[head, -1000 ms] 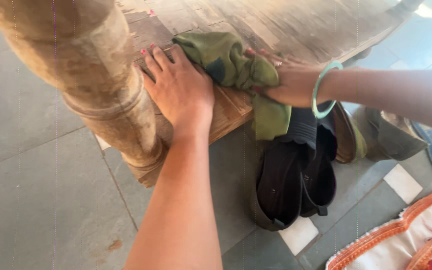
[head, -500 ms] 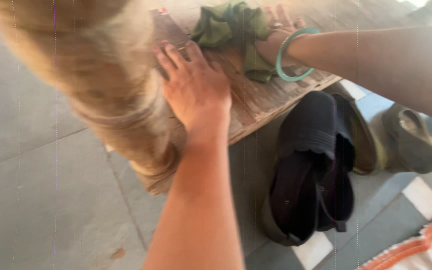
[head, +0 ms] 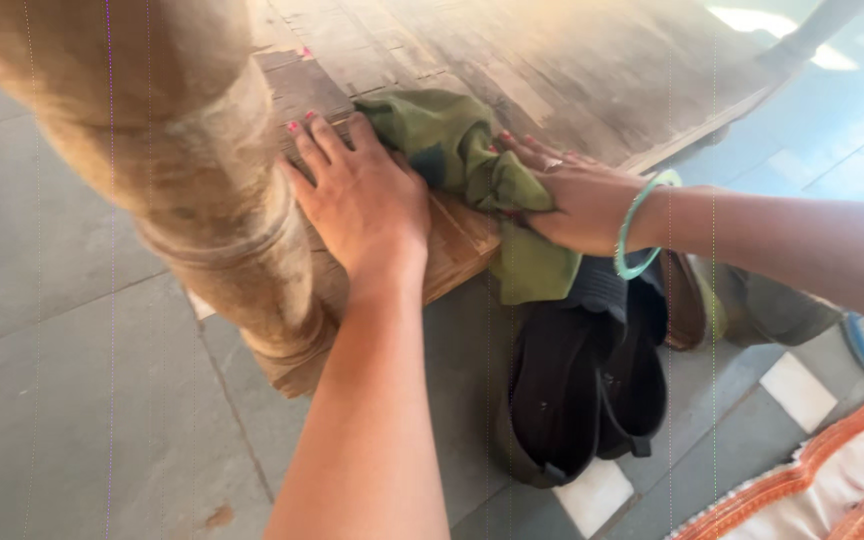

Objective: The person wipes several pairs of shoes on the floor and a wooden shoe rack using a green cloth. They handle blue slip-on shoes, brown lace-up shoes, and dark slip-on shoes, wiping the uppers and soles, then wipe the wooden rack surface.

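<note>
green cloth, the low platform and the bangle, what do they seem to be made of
The green cloth looks like soft woven fabric, matte: it bunches and drapes over the edge under the right hand. The low platform looks like old unfinished wood, with visible grain, planks and worn patches. The bangle is smooth, pale green and slightly translucent, perhaps glass or plastic.

Green cloth (head: 462, 160) and right hand (head: 577, 200) back nearer the wooden platform (head: 472, 235) edge, cloth overhanging again.

Olive-green cloth (head: 457, 150) on a weathered brown wooden surface (head: 552, 70); black shoes (head: 582, 370) on grey floor tiles (head: 62, 400); green bangle (head: 637, 235).
</note>
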